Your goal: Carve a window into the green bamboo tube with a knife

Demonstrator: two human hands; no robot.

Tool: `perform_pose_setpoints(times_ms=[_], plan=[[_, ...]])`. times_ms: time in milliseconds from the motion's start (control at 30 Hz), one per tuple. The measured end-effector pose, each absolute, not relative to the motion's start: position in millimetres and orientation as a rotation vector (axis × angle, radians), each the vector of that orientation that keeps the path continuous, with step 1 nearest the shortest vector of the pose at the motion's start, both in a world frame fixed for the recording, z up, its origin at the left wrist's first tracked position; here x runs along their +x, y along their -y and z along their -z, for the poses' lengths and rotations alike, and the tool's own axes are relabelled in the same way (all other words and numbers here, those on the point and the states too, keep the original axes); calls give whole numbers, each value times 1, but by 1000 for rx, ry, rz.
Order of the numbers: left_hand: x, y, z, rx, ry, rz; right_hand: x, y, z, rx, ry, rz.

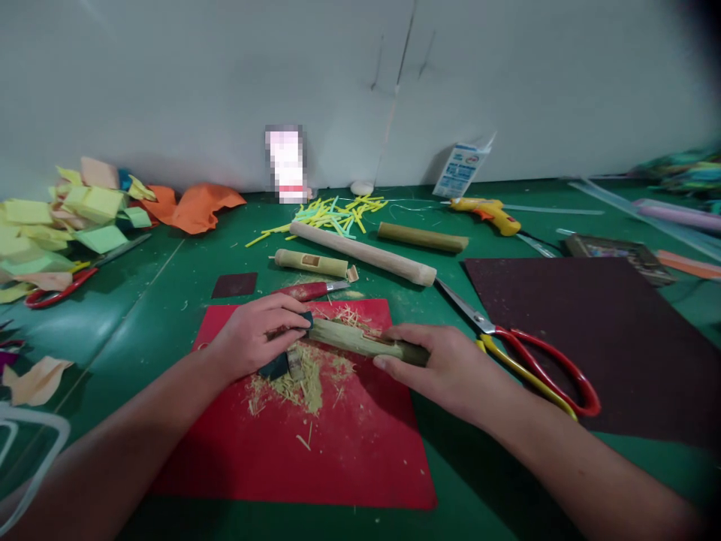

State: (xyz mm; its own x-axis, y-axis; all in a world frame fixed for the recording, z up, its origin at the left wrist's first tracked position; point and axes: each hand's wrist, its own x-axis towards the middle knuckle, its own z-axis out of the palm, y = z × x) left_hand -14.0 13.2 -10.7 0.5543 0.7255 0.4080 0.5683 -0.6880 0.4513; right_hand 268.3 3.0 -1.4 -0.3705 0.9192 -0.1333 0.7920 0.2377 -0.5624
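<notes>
Over the red sheet [360, 436], a greenish bamboo tube [346, 336] with a cut-out notch lies across between my two hands. My right hand [444, 361] grips its right end, with fingers by the notch. At the other end, my left hand [264, 334] is closed around a small dark piece of sandpaper [307, 320] wrapped against the tube. Pale shavings and dust [309, 383] are heaped below the tube. Just beyond my left hand lies a red-handled carving knife [307, 291]. Another dark folded piece [274, 367] shows under my left fingers.
Behind are a notched bamboo piece [312, 262], a long pale stick [366, 254], a short bamboo length [422, 237], yellow and mint strips [332, 214] and a yellow glue gun [487, 214]. Large scissors [529, 353] overlap a dark brown sheet [591, 330]. Folded papers [61, 218] crowd the left.
</notes>
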Motion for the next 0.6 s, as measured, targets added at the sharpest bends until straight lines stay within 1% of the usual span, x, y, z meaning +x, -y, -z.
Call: perform_pose_setpoints(times_ms=[233, 600], plan=[[-14, -13, 11, 2520, -1019, -821, 269, -4, 1, -1621, 2285, -824], [-10, -13, 11, 2542, -1011, -910, 268, -4, 2, -1576, 2281, -838]])
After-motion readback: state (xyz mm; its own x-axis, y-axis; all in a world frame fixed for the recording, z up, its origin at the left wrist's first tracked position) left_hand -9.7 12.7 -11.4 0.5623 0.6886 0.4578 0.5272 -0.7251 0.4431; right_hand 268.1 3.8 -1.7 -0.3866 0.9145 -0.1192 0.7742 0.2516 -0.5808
